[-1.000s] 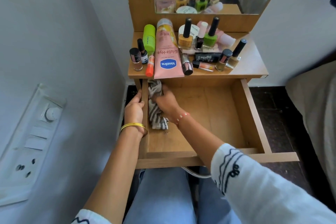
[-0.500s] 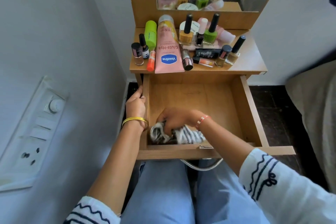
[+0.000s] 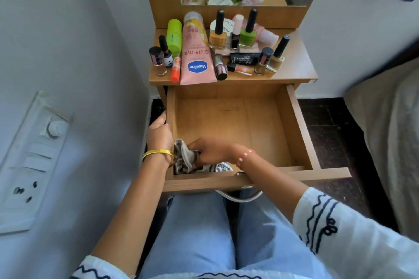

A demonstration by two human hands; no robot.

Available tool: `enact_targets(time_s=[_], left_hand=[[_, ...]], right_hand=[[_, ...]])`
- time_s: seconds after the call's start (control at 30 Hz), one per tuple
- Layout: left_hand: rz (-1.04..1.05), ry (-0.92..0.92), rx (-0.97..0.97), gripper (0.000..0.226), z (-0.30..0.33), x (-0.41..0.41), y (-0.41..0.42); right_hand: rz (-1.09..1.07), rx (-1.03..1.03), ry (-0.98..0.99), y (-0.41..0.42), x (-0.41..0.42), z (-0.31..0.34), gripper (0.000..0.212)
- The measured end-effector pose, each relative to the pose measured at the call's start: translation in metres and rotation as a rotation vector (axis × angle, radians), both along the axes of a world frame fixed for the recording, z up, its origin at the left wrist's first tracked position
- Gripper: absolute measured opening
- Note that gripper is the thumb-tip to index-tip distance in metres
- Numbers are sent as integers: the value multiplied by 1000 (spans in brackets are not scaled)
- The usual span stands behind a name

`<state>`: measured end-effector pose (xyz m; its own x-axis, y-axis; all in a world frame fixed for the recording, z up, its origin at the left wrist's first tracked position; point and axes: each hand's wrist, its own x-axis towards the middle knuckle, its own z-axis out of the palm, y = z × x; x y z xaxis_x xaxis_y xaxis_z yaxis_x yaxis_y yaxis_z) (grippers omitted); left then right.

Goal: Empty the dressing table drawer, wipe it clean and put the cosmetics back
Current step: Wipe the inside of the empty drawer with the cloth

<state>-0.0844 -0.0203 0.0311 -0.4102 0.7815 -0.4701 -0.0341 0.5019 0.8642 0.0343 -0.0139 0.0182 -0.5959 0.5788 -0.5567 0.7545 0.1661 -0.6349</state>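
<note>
Down at the front-left corner of the open drawer (image 3: 292, 129): right hand (image 3: 209, 150) with fingers curled and clamped on the striped cloth (image 3: 186, 161), which trails rightward along the front wall. Left hand (image 3: 159, 133) gripping the drawer's left wall, fingers curled over the rim, touching the cloth's near side. Likely mid-wipe, the unwiped floor lying away and rightward from the right fingers. Up on the tabletop (image 3: 299, 70): cosmetics waiting, Vaseline tube (image 3: 196, 56) lengthwise front-to-back, nail polish bottles (image 3: 247, 34) upright.
</note>
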Motion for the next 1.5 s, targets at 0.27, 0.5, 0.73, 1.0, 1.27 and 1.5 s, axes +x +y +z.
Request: enact_targets(time_s=[0.27, 0.5, 0.73, 1.0, 1.27, 1.5], left_hand=[[-34, 84, 21, 46, -3, 1, -5], [-116, 276, 57, 46, -5, 8, -5], [-146, 406, 154, 45, -3, 15, -11], [-169, 446, 149, 45, 0, 20, -15], [-177, 444, 150, 45, -1, 18, -14], [-162, 426, 143, 44, -1, 18, -16]], right_hand=[[239, -64, -322, 19, 34, 24, 32], [29, 49, -167, 13, 23, 16, 30], [-20, -136, 93, -9, 14, 16, 36], [100, -158, -543, 18, 101, 39, 33], [141, 5, -279, -5, 35, 27, 41], [46, -170, -47, -23, 11, 28, 33]])
